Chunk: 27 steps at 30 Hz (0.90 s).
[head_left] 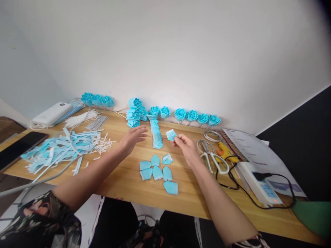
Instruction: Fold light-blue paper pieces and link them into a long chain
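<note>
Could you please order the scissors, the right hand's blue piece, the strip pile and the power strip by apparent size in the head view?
1. Strip pile
2. Power strip
3. Scissors
4. Held blue piece

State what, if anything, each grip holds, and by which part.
The right grip holds a blue piece by its lower right edge; the left grip holds nothing visible.

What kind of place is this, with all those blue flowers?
Probably a little craft corner. Crinkly blue flowers are lined up by the wall, a heap of cut strips lies on the wooden table, and scissors sit beside a yellow glue gun.
</note>
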Available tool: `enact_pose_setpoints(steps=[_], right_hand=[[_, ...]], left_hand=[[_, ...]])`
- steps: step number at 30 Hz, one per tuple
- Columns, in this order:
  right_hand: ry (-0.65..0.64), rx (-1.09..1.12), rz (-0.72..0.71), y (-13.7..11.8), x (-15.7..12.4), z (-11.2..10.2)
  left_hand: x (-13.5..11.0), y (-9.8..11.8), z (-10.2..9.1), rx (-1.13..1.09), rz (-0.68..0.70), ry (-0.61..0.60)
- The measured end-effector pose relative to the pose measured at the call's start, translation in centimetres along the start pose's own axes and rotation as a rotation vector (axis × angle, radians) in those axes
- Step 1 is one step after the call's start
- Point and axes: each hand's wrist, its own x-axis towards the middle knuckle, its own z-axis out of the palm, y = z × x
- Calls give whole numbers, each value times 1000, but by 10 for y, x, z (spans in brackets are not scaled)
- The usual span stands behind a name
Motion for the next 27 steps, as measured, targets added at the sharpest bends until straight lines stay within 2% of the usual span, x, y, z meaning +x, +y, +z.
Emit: enact_pose_setpoints(steps=[4, 8, 17, 27], right_hand=[[-68, 115, 75, 1, 1, -1], [-139, 137, 143, 4, -1, 2], [-200, 163, 216, 18, 0, 5], [-206, 187, 231, 17, 1, 5]], left_hand=[[-4, 5, -11, -114, -254, 43], [-12, 9, -10, -175, -446, -52], [-4, 3, -8, -239, -528, -145], [14, -4, 6, -151, -605, -250]])
